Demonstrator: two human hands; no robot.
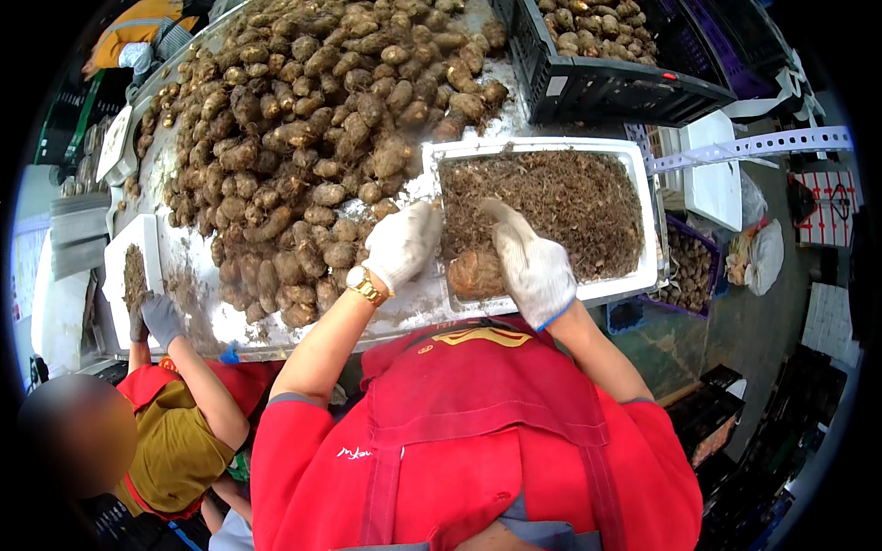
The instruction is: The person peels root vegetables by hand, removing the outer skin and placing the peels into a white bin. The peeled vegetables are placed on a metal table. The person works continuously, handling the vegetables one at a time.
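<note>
My left hand (405, 244), in a white knit glove with a gold watch at the wrist, is curled by the left rim of a white foam box (646, 227). Whether anything is inside its fingers is hidden. Over the box is my right hand (534, 272), also gloved, with a finger or thumb stretched toward the far left; its grip is not clear. Brown fibrous root scraps (558, 196) fill much of the box. A large round brown corm (475, 274) lies at the near left inside it, beside my right hand. Left of the box spreads a heap of hairy taro-like corms (296, 138).
A black plastic crate (627, 89) with corms stands at the back right. A co-worker's gloved hands (158, 317) are at a foam tray (148, 241) at left. Another person (138, 34) is at the far left. A purple crate (689, 265) of corms sits lower right.
</note>
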